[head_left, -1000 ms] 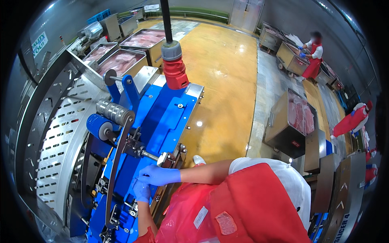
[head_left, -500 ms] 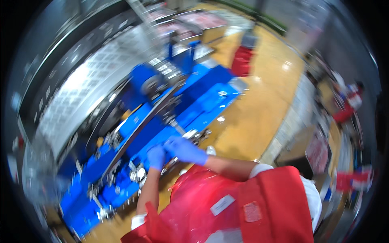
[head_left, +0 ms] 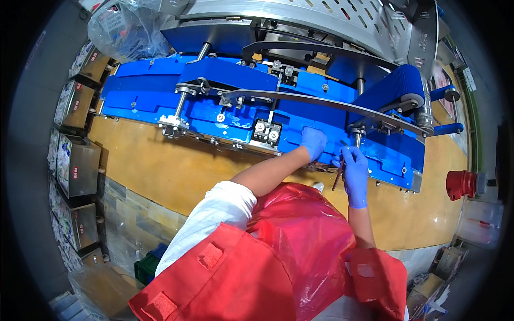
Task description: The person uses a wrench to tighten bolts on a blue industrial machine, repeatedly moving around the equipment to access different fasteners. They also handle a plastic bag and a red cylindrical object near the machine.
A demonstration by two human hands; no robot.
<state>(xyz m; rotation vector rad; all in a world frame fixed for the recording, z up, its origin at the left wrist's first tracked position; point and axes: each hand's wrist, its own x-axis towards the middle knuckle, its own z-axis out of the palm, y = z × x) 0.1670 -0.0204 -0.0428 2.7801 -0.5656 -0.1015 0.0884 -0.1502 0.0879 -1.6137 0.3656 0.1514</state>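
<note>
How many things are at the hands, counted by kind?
Blue gloved hands: 2, left hand and right hand
Thin dark tool in the right hand: 1
Blue machine they touch: 1
Total: 4

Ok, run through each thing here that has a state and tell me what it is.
Left hand: gloved blue, pressed flat on the blue machine.
Right hand: gloved blue, gripping a thin dark tool at the machine's lower edge.
Curved metal guard arm: lying across the machine.
Clear plastic bag: crumpled.
</note>
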